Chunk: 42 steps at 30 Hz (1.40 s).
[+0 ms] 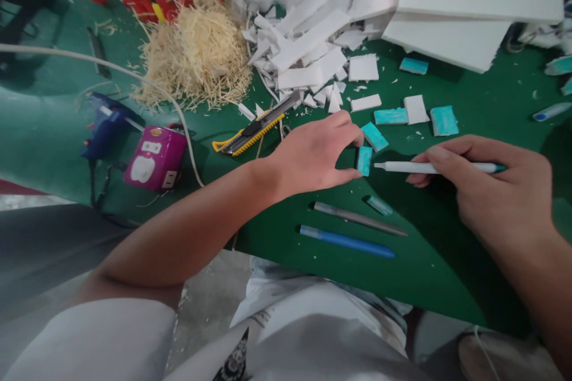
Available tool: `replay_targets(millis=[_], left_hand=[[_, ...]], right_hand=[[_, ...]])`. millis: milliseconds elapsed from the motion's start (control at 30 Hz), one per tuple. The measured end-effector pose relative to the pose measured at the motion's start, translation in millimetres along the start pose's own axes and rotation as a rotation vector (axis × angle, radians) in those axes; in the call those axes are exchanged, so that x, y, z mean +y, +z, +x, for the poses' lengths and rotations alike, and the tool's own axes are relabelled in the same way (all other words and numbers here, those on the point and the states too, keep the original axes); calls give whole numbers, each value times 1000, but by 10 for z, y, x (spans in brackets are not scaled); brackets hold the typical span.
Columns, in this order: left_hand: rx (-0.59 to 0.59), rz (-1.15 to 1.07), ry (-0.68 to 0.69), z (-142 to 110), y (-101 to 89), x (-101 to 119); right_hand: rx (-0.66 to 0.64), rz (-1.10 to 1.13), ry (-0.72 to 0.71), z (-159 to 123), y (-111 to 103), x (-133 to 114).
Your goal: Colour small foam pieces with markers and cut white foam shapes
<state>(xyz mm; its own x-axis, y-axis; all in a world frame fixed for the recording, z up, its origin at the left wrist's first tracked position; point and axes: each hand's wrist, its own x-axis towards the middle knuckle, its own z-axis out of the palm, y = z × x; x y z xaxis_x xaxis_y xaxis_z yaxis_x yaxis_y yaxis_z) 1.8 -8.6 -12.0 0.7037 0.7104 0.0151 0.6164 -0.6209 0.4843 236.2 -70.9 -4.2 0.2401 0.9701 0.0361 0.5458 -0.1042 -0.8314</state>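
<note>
My left hand point(315, 155) pinches a small teal-painted foam piece point(364, 161) between thumb and fingers, holding it on edge on the green table point(429, 274). My right hand point(496, 190) grips a white marker pen point(429, 167) with a teal end, its tip pointing left, just short of the piece. Another teal piece point(374, 136) lies just beyond my left fingertips. A teal pen cap point(379, 205) rests on the table below the pen.
A grey pen point(357, 218) and a blue pen point(346, 241) lie near the front edge. A yellow utility knife point(257, 127), white foam scraps point(308, 47), more teal pieces point(444, 120), a straw pile point(196, 56), a glue gun point(105, 125) and a magenta socket block point(155, 158) surround them.
</note>
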Motion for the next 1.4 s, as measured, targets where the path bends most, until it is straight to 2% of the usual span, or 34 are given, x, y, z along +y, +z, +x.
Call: replay_targets(millis=[200,400,567,733,833,900,1067,1400], left_hand=[[-15,26,4,-2,-2,6],[23,114,-68,-25,7,34],[98,176,-159,102,69,78],[204,152,-68,256,107,66],[267,225,-31,287,113,6],[263,269,-11,297,134,-40],[242,333,15,318,210,-110],[254,385,-38,327,184,-75]], right_hand=[[148,52,3,7,17,-39],[148,51,-11,5,15,-58],[146,69,-22,-20,-17,-81],[186,121,29,-32,7,-106],[240,139,0,-27,18,-91],[270,124,-41,-22,19,-73],[239,145,-27,-7,28,-42],[249,68,-109,0,25,-38]])
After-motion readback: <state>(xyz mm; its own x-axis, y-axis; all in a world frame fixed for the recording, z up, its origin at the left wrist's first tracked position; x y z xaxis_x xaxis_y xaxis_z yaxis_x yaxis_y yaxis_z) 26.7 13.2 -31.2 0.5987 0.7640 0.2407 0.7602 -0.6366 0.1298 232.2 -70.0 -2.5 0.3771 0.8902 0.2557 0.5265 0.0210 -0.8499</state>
